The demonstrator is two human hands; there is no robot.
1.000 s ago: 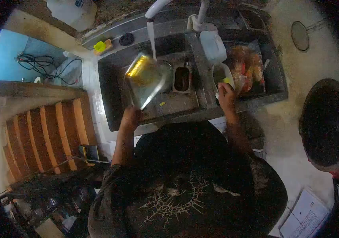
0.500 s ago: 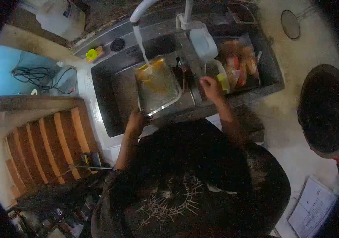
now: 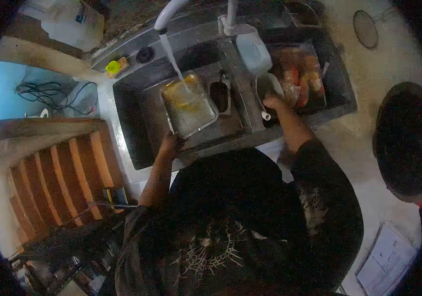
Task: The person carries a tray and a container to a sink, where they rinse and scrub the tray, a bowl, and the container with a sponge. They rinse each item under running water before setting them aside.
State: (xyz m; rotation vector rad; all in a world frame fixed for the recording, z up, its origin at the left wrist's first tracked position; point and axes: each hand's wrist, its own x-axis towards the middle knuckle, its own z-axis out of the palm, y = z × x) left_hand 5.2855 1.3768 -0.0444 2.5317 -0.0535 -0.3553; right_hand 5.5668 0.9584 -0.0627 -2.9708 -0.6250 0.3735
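A shallow, shiny rectangular tray [image 3: 202, 124] lies tilted in the left sink basin, with water and yellow-orange residue in it. Water from the faucet [image 3: 170, 14] runs into its far end. My left hand [image 3: 173, 143] is closed on the tray's near left corner. Over at the divider, my right hand [image 3: 275, 102] is closed and reaches into a small whitish plastic container [image 3: 266, 83]. What its fingers hold is hidden. Just below that hand shows a small white round piece [image 3: 265, 116].
A dark-filled small rectangular pan [image 3: 219, 96] sits right of the tray. A pale blue-white jug [image 3: 253, 52] stands behind the container. Bagged reddish-orange food [image 3: 302, 79] fills the right basin. On the back ledge are a yellow-green item [image 3: 113, 67] and a black round piece [image 3: 145, 55].
My right hand has moved right and down into the small container, and the yellow-green piece seen there no longer shows. The tray has shifted slightly left in my left hand.
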